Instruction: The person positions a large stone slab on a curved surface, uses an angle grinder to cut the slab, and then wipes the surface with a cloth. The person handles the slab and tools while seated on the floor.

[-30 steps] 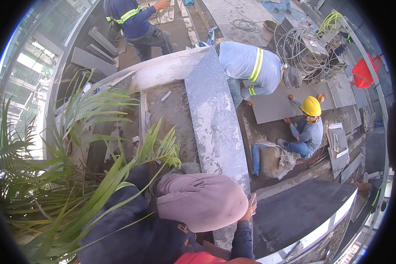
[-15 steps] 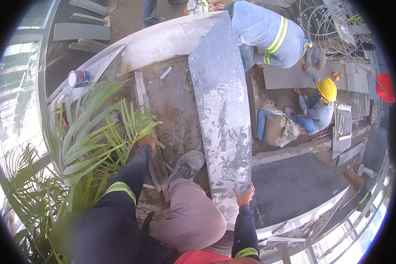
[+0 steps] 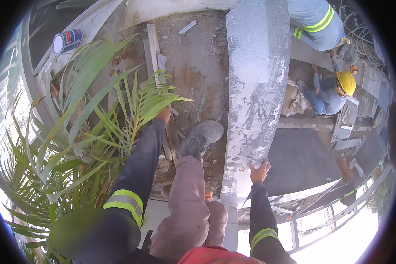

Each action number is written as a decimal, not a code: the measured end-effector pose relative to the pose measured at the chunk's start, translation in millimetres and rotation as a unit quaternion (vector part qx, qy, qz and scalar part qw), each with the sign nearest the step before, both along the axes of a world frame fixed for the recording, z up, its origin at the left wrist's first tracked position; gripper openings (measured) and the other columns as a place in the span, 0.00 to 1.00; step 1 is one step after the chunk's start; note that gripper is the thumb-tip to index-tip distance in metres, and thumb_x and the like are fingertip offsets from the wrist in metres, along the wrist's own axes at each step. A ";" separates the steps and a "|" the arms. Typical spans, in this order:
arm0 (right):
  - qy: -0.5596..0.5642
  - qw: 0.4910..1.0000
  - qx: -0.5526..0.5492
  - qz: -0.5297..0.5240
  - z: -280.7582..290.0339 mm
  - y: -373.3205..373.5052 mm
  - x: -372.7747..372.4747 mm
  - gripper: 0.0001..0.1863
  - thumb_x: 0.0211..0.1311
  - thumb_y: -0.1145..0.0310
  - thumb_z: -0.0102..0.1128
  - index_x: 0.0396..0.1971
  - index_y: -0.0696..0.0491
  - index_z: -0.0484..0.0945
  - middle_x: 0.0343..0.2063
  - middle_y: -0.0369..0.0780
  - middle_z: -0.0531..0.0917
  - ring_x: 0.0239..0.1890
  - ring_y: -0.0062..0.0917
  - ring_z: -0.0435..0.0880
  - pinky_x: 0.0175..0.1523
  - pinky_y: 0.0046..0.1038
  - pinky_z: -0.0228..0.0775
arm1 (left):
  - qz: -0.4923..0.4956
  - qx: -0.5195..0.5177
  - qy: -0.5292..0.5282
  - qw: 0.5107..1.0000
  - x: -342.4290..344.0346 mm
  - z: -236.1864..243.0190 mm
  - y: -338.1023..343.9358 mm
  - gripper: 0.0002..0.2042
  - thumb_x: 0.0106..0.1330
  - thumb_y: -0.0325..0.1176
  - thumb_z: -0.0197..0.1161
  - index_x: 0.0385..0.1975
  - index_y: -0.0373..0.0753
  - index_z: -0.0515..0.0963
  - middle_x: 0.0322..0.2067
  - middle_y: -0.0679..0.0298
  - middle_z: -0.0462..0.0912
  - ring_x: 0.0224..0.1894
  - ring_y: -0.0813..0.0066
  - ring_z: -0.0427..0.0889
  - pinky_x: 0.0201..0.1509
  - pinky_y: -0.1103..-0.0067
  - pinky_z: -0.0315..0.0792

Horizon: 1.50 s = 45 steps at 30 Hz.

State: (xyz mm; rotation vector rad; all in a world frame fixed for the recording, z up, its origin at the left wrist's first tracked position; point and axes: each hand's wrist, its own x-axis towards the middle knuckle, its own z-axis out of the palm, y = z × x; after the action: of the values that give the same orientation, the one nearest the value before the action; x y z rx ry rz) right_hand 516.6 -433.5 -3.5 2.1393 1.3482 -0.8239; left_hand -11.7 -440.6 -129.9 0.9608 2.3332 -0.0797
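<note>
A long grey slab [image 3: 256, 83], scuffed with white smears, stretches away in front of me and has a slanted far end. On its right edge lies my right hand [image 3: 260, 171], thumb and fingers apart, touching the surface. My left hand [image 3: 164, 114] is by a narrow wooden plank [image 3: 153, 48] among green palm fronds [image 3: 143, 105]. Leaves and the sleeve hide its fingers, so its grip does not show. My grey shoe [image 3: 202, 135] stands on the dusty ground between plank and slab.
A paint can [image 3: 67, 41] lies tilted on the ledge at far left. Right of the slab is a dark, flat-topped block [image 3: 301, 160]. Beyond it are a person in a yellow helmet [image 3: 345, 83] and another bending in a reflective-striped shirt [image 3: 317, 22]. Palm leaves crowd my left.
The view has shifted, so slab, ledge and co-workers sit higher and farther right. My leg looks straighter. My right hand stays on the slab edge and my left by the plank.
</note>
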 end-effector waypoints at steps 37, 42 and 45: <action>0.232 0.944 0.035 -0.231 10.1 14.0 30.9 0.31 0.52 0.62 0.79 0.52 0.65 0.81 0.42 0.50 0.89 0.45 0.33 0.88 0.50 0.32 0.77 | 0.502 0.022 -0.450 0.739 310.9 72.5 32.0 0.40 0.77 0.63 0.47 0.72 0.30 0.59 0.70 0.61 0.66 0.69 0.73 0.66 0.72 0.74 0.59; 0.185 0.970 -0.027 -0.155 32.5 7.1 37.2 0.35 0.54 0.59 0.77 0.57 0.65 0.79 0.51 0.56 0.85 0.54 0.46 0.85 0.59 0.38 0.74 | 0.512 0.038 -0.494 0.702 308.4 52.6 25.7 0.37 0.78 0.63 0.46 0.71 0.35 0.63 0.66 0.66 0.70 0.66 0.77 0.68 0.70 0.76 0.61; 0.173 0.975 -0.002 -0.143 49.8 4.6 22.5 0.35 0.56 0.57 0.75 0.58 0.65 0.79 0.52 0.58 0.83 0.58 0.50 0.81 0.62 0.41 0.71 | 0.505 0.021 -0.476 0.720 308.8 49.7 27.9 0.37 0.78 0.64 0.45 0.71 0.36 0.64 0.64 0.66 0.73 0.63 0.76 0.70 0.68 0.77 0.62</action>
State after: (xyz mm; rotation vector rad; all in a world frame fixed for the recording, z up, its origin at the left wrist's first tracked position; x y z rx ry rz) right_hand 539.0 -428.9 46.4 2.2948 1.2029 -1.3650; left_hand 297.1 -412.7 -80.2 -0.3713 1.5314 0.7351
